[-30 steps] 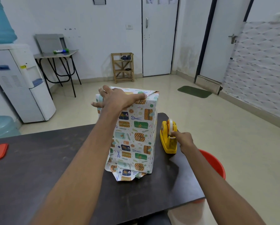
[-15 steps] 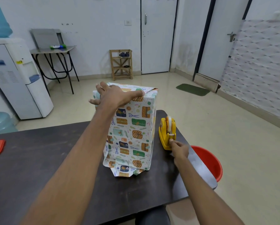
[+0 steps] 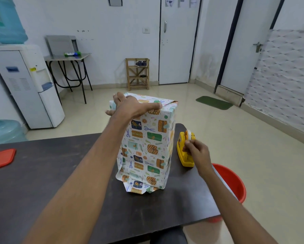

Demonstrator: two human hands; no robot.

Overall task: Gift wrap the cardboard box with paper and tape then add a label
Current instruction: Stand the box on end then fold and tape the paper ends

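While the tall paper-wrapped box point(image 3: 147, 150) stands upright on the dark surface point(image 3: 42, 182), the left hand point(image 3: 130, 107) presses its top and the right hand point(image 3: 198, 152) pinches the yellow tape dispenser point(image 3: 187, 162).

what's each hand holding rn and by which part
Left hand presses flat on the wrapped box's folded top, gripping nothing. Right hand seems to pinch the tape end at the yellow dispenser's front; the strip itself is hardly visible.

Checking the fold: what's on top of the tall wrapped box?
The left hand rests flat on the folded top of the patterned paper-wrapped box; its cardboard is hidden.
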